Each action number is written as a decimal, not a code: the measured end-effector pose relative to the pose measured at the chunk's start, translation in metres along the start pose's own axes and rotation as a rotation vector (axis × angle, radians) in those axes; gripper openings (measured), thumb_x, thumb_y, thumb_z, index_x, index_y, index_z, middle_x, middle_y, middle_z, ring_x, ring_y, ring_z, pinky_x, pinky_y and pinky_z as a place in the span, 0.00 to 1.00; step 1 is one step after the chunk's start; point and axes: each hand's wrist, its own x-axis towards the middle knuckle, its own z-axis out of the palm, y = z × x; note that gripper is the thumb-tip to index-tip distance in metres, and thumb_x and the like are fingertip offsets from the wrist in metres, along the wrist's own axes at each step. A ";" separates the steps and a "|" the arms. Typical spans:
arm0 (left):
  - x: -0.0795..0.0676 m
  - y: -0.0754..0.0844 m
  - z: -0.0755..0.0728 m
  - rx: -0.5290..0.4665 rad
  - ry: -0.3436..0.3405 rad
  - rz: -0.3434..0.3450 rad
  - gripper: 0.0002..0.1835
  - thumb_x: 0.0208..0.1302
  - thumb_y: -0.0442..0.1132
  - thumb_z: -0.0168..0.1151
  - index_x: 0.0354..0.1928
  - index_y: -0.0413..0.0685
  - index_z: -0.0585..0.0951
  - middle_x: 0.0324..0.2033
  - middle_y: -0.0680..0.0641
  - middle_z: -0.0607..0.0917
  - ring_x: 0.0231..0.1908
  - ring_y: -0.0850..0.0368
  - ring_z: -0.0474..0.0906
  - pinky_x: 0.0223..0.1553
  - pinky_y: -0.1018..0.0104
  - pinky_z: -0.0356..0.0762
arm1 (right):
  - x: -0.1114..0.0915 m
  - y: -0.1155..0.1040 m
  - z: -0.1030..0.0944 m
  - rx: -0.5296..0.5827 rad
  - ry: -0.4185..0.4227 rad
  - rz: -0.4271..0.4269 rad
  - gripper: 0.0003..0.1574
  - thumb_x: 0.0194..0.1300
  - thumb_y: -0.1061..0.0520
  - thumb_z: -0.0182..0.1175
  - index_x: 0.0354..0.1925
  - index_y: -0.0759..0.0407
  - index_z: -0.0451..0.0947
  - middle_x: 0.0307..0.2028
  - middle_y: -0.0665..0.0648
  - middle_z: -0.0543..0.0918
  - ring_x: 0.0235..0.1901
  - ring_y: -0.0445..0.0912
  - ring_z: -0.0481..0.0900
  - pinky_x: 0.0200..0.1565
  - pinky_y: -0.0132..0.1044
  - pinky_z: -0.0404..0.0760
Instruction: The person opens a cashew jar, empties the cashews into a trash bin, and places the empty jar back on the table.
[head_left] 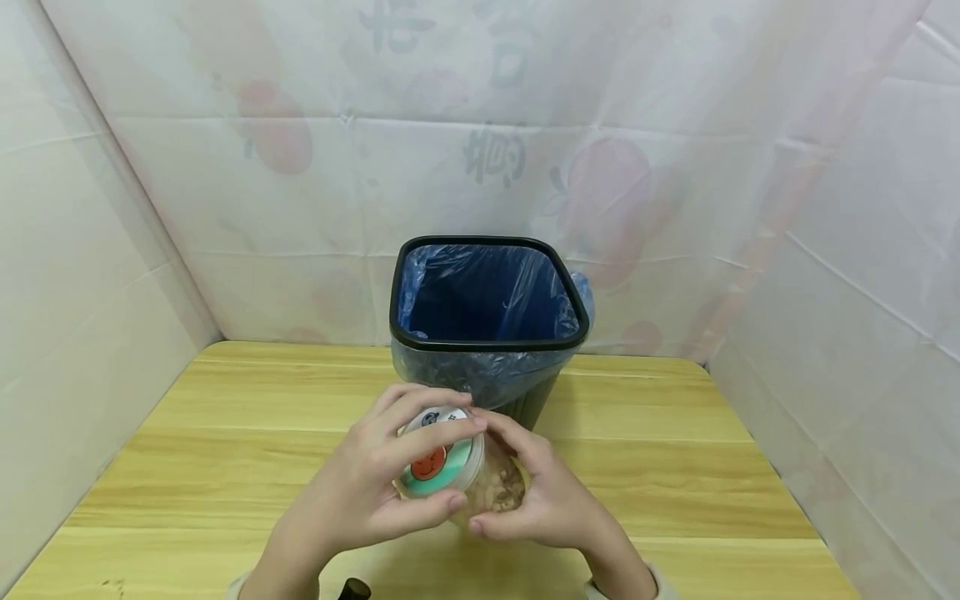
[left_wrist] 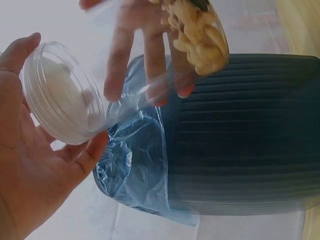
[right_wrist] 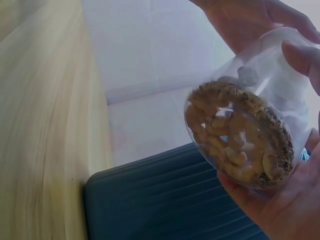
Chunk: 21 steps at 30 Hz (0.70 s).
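Note:
Both hands hold a clear plastic jar (head_left: 501,485) above the table, in front of the bin. My left hand (head_left: 363,475) grips its clear screw lid (left_wrist: 60,95), fingers spread over the top and thumb at the near side. A green and white label with a red smiling face (head_left: 429,463) shows on the lid. Around the jar's body curls my right hand (head_left: 558,504), the thumb at the near side. Pale, cashew-like pieces (right_wrist: 235,135) with dark flecks lie against the jar's bottom in the right wrist view. The jar tilts, lid toward the left.
A dark ribbed trash bin (head_left: 536,396) with a black rim and a blue plastic liner (head_left: 487,371) stands just beyond the hands on the wooden table (head_left: 247,433). A small dark object (head_left: 355,590) pokes in at the near edge. Printed cloth walls (head_left: 360,183) enclose the table.

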 end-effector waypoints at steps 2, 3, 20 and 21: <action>0.000 0.000 0.000 0.026 0.009 -0.031 0.25 0.65 0.54 0.66 0.62 0.56 0.80 0.59 0.49 0.79 0.57 0.53 0.71 0.45 0.63 0.79 | 0.001 -0.001 0.001 -0.022 0.021 -0.002 0.59 0.49 0.54 0.80 0.73 0.59 0.60 0.66 0.58 0.74 0.60 0.50 0.77 0.60 0.39 0.78; 0.000 0.001 0.000 0.037 0.013 -0.045 0.25 0.63 0.54 0.67 0.61 0.57 0.80 0.59 0.49 0.79 0.57 0.53 0.71 0.45 0.63 0.79 | 0.001 -0.002 0.002 -0.038 0.031 -0.002 0.59 0.48 0.55 0.80 0.73 0.59 0.61 0.66 0.57 0.74 0.60 0.50 0.77 0.60 0.38 0.77; -0.002 -0.001 -0.001 0.031 -0.042 -0.051 0.31 0.61 0.62 0.66 0.64 0.59 0.78 0.61 0.51 0.78 0.58 0.55 0.71 0.43 0.65 0.81 | -0.001 -0.003 -0.002 -0.017 -0.003 0.035 0.58 0.48 0.55 0.80 0.72 0.56 0.62 0.62 0.55 0.78 0.56 0.48 0.79 0.55 0.40 0.80; -0.002 -0.001 -0.001 0.021 -0.046 -0.043 0.31 0.62 0.61 0.66 0.64 0.59 0.78 0.61 0.50 0.77 0.58 0.55 0.71 0.43 0.65 0.81 | -0.002 -0.002 -0.003 -0.001 -0.009 0.031 0.58 0.47 0.56 0.80 0.72 0.56 0.62 0.62 0.55 0.78 0.56 0.49 0.79 0.55 0.41 0.80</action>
